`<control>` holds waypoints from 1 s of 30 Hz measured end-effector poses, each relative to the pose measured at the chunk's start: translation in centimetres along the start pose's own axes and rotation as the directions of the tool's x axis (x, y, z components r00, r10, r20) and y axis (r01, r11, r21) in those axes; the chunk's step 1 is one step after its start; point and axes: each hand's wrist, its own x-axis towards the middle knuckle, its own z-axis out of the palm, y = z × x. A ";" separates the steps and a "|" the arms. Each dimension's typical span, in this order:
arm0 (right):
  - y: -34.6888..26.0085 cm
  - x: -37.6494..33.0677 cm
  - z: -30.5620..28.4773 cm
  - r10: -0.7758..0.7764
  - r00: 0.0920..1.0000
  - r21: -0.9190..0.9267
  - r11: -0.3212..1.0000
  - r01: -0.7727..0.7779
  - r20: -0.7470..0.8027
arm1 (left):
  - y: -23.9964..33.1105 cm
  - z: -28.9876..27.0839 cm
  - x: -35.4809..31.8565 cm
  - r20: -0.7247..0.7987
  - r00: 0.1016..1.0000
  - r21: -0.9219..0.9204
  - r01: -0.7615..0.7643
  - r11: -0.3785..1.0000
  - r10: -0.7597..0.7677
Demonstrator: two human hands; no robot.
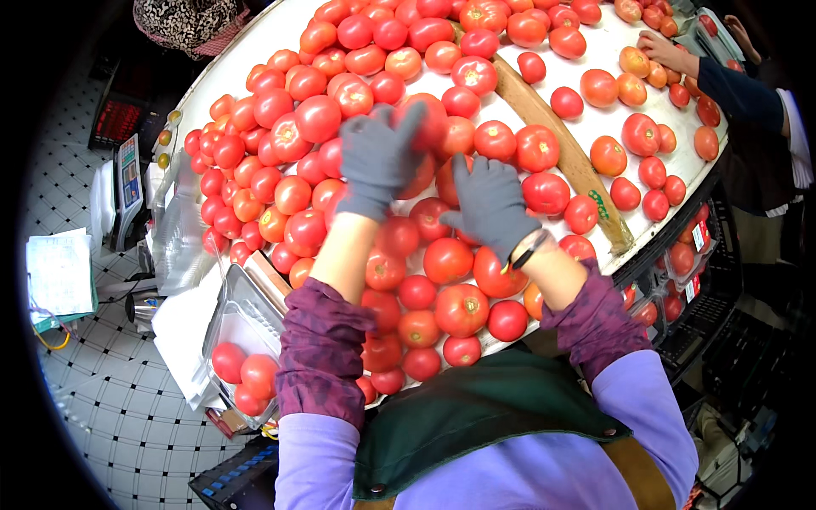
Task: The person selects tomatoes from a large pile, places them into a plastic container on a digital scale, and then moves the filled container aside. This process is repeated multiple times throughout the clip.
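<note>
Left hand (378, 157) in a grey glove, reaching far up over the heap, grip closed around a big red tomato (432, 119), thumb up. Round, so no long way to point. Right hand (491, 204) lying flat on the red tomatoes (459, 308), fingers spread wide, holding nothing. White surface (595, 51) underneath.

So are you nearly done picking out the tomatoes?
Not nearly. Three tomatoes already lie in the clear tray at the table's left edge. Right now the left hand is closed around one tomato on the pile, and the right hand rests on tomatoes beside it. Left over: a big heap of tomatoes covers the white table, and the tray has room.
</note>
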 end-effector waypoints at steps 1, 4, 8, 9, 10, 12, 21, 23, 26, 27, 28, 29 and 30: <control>-0.1 -0.3 0.3 0.004 1.000 -0.009 1.000 -0.004 -0.016 | -1.0 -0.7 1.1 0.077 0.972 0.085 0.218 0.972 -0.224; 0.8 -0.4 0.8 -0.068 0.979 -0.062 0.996 0.057 -0.193 | -3.8 -4.5 2.6 0.126 0.874 0.290 0.419 0.860 -0.469; 3.9 3.0 -1.0 0.023 0.992 0.251 0.968 0.010 -0.125 | -2.6 -6.4 0.5 -0.036 0.963 0.242 0.268 0.932 -0.268; 4.3 4.4 -1.5 0.002 0.974 0.075 0.997 0.016 -0.228 | -1.2 -5.8 -0.8 0.133 0.975 0.067 0.172 0.983 -0.180; 4.2 5.7 -1.8 -0.069 0.986 0.073 0.994 0.080 -0.151 | 0.4 -4.7 -2.2 0.404 0.906 -0.098 0.180 0.979 -0.126; 3.8 7.9 -2.0 -0.137 0.991 0.039 0.990 0.136 0.007 | 2.6 -2.8 -3.8 0.502 0.864 -0.209 0.072 0.975 0.044; 4.1 9.5 -1.7 -0.172 0.949 0.165 0.977 0.131 0.265 | 0.6 -6.3 -2.3 0.327 0.939 -0.334 0.218 0.917 -0.105; 4.1 9.9 -1.7 -0.180 0.942 0.180 0.975 0.132 0.283 | -1.7 -7.2 -2.2 -0.026 0.970 -0.282 0.226 0.932 -0.243; 3.9 10.5 -1.3 -0.205 0.945 0.229 0.962 0.147 0.256 | -5.1 -6.9 -2.7 -0.254 0.901 0.094 0.386 0.918 -0.353; 3.9 10.6 -1.2 -0.220 0.948 0.264 0.952 0.157 0.231 | -5.6 -6.8 -3.2 -0.110 0.918 0.112 0.392 0.913 -0.381; 3.8 10.5 -1.0 -0.225 0.955 0.294 0.942 0.163 0.191 | -5.6 -6.6 -3.8 0.068 0.908 0.111 0.405 0.908 -0.413; 3.7 10.3 -0.9 -0.198 0.969 0.288 0.946 0.149 0.148 | -5.3 -6.6 -4.4 0.297 0.832 0.138 0.448 0.883 -0.469; 3.5 9.8 -1.0 -0.158 0.984 0.273 0.953 0.132 0.076 | -4.5 -6.6 -5.1 0.187 0.900 -0.029 0.406 0.914 -0.394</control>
